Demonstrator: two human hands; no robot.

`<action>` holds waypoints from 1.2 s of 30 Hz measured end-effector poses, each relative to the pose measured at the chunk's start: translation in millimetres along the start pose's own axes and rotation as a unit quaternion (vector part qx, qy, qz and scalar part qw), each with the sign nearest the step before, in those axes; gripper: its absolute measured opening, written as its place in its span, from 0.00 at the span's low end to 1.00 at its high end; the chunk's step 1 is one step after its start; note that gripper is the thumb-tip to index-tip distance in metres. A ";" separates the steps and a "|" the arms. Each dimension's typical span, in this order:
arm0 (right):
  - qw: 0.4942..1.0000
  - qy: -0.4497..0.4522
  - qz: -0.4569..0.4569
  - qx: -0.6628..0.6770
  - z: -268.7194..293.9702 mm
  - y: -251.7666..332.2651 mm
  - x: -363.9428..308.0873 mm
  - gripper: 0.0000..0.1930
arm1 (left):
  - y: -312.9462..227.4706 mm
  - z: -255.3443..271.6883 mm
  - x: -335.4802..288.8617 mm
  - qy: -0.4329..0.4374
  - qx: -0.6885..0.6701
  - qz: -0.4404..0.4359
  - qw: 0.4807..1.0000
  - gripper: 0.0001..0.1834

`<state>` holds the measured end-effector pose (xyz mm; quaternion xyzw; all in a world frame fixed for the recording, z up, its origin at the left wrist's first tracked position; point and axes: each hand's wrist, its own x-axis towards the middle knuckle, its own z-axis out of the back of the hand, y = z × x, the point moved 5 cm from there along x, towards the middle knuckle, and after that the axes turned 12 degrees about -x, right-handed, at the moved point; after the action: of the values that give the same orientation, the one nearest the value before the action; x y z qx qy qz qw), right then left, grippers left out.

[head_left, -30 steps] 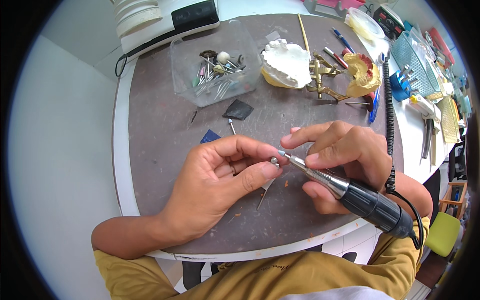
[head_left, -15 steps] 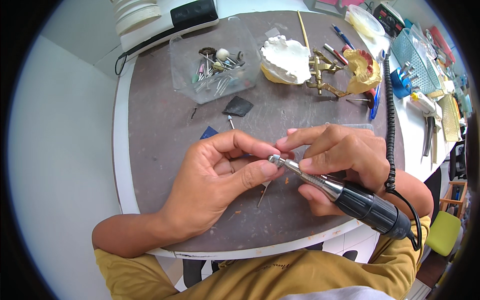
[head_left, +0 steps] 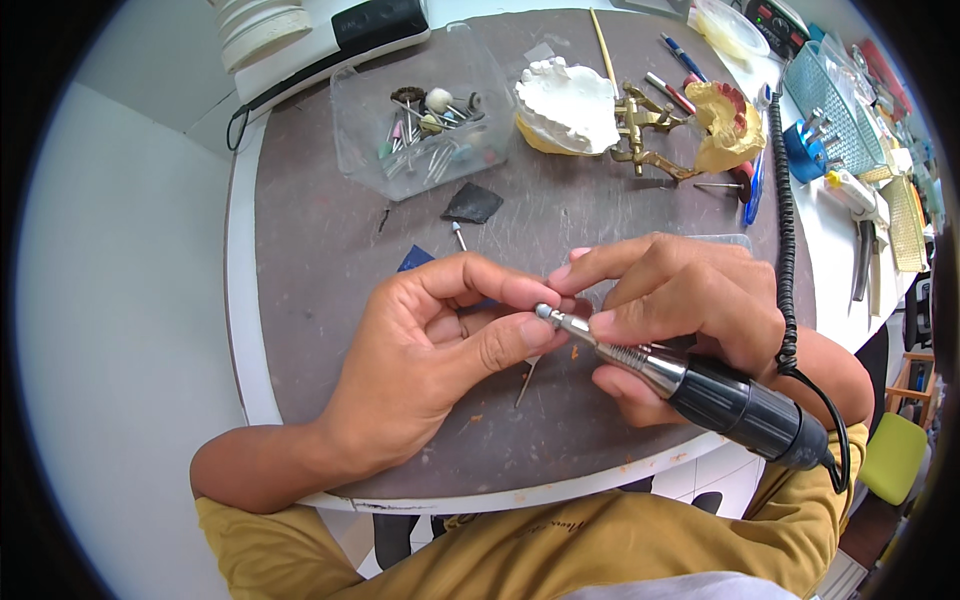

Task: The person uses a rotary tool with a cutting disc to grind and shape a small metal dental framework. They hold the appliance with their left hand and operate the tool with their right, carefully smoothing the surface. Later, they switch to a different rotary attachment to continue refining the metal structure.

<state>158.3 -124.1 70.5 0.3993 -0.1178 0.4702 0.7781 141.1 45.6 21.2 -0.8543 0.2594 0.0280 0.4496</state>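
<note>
My right hand point(head_left: 690, 305) is wrapped round a dental handpiece point(head_left: 745, 412) with a black body and silver nose, pointing up and left. A small grey rounded bur point(head_left: 543, 310) sits at its tip. At that tip, the thumb and index finger of my left hand point(head_left: 420, 355) pinch a small silvery metal piece, mostly hidden by the fingers and the bur. The fingertips of both hands meet or nearly meet there. Under my hands, a thin metal shank point(head_left: 525, 383) lies on the brown table mat point(head_left: 330, 270). Another grey-tipped bur point(head_left: 458, 236) lies just beyond my left hand.
A clear plastic box point(head_left: 350, 150) of burs and polishing tips stands at the far left. Beside it are a white dental cast point(head_left: 568, 105) and a brass articulator point(head_left: 632, 130) with a yellow-red cast point(head_left: 728, 125). A coiled black cord point(head_left: 785, 240) runs down the right side.
The view has shifted slightly. The handpiece tip and the small metal piece have turned a little between my fingers, and less of the metal piece shows. Both hands keep their grips.
</note>
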 end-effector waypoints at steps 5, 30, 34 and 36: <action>1.000 0.001 -0.004 -0.002 0.6 0.1 0.7 0.16 | -1.2 -0.7 -1.0 -0.007 -0.001 0.005 1.000 0.08; 1.000 0.002 -0.001 -0.001 1.0 -0.1 1.4 0.16 | -1.7 -2.1 -0.8 -0.001 0.002 0.013 1.000 0.08; 1.000 0.000 0.006 0.000 0.9 -0.6 1.6 0.16 | -1.6 -1.9 -0.8 0.001 -0.001 0.007 1.000 0.08; 1.000 -0.003 0.005 -0.002 0.7 -1.3 1.1 0.16 | -1.1 -0.7 -1.0 0.000 0.008 0.009 1.000 0.08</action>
<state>160.2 -124.2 70.9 0.3987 -0.1229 0.4724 0.7764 140.6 46.0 22.8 -0.8481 0.2675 0.0296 0.4564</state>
